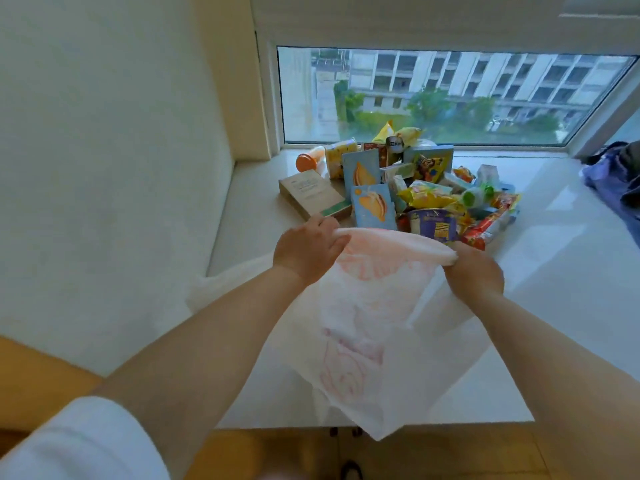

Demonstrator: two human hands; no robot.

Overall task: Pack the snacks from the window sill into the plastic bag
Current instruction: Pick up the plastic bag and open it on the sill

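window sill (554,258): snacks (415,188) piled beyond hands; left hand (306,252), right hand (474,270) grip plastic bag (374,323) rim apart

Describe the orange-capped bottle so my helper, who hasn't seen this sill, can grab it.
On the white window sill, find the snack pile's far-left corner by the glass. The pale bottle with the round orange cap lies on its side there, the only capped bottle among boxes.

Soft daylight from the window (450,98) glares off the sill (554,254); edges bend, foreground blurred.
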